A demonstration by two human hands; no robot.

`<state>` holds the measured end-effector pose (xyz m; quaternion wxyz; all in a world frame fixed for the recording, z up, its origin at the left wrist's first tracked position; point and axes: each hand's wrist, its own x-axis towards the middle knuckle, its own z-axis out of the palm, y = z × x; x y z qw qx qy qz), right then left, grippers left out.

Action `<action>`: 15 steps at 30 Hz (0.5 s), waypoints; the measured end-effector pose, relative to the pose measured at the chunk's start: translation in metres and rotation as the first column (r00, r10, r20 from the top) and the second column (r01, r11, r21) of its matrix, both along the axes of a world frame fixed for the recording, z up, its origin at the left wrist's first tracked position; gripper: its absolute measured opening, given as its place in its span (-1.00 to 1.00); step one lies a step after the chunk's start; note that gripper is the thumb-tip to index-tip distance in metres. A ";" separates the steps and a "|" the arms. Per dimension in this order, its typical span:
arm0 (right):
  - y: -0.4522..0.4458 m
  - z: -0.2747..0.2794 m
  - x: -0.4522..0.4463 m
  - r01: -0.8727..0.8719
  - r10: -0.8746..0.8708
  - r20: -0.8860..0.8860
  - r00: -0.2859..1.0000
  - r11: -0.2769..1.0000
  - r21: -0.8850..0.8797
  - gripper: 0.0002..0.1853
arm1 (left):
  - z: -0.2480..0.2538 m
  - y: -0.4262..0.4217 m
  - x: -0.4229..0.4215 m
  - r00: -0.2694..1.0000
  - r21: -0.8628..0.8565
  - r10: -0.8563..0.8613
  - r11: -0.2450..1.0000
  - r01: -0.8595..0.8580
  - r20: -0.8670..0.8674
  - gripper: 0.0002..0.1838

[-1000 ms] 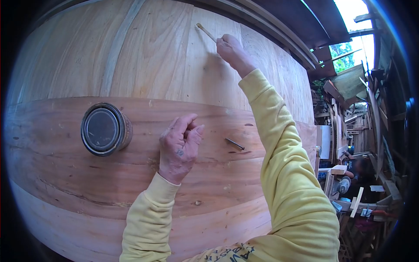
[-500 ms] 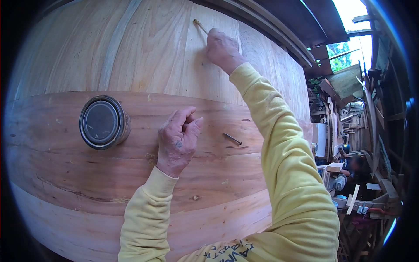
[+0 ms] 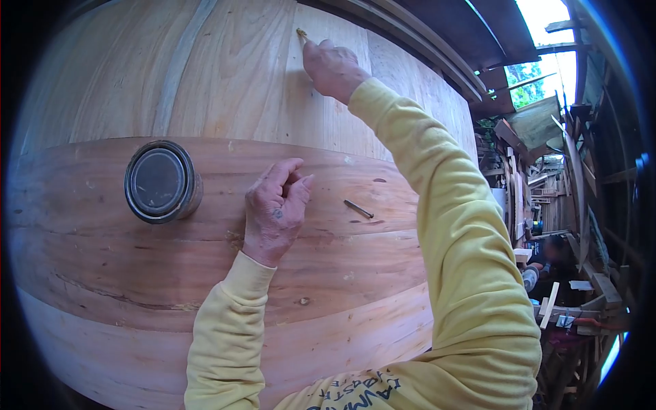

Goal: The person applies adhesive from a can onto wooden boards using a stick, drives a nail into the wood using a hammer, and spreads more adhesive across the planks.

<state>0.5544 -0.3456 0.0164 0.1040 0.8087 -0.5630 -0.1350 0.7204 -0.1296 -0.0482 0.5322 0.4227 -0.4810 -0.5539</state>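
Note:
At the far part of the wooden panel [image 3: 225,82], my right hand [image 3: 335,68] is closed around a thin stick [image 3: 303,35] with a yellowish-brown tip. The tip is at the pale boards, but I cannot tell whether it touches them. My left hand [image 3: 277,212] rests over the reddish boards, fingers loosely curled, thumb and forefinger apart, nothing visible in it. To its left stands a round tin can [image 3: 160,181] with its dark lid on. A nail [image 3: 359,208] lies on the wood to its right.
Long dark boards [image 3: 424,41] run along the panel's far edge. Beyond the right edge is a cluttered workshop with scrap timber [image 3: 549,305]. A co-worker [image 3: 557,253] is there near a power tool [image 3: 530,277].
My right hand has moved slightly left and farther away with the stick. My left hand stays nearly in place. The whole view has shifted a little.

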 end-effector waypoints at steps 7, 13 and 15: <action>0.001 0.003 0.005 -0.003 0.003 -0.018 1.000 1.000 0.026 -0.54 | 0.005 -0.001 0.003 0.999 -0.005 -0.004 1.000 0.005 0.052 -0.75; 0.016 0.003 0.009 -0.035 0.038 -0.057 0.998 0.998 0.056 -0.56 | 0.001 -0.002 0.004 0.998 -0.010 0.004 1.000 -0.003 0.068 -0.74; 0.013 0.002 0.008 -0.010 0.011 -0.031 0.999 0.999 0.044 -0.55 | 0.002 -0.002 0.003 0.998 -0.010 0.000 1.000 0.000 0.058 -0.74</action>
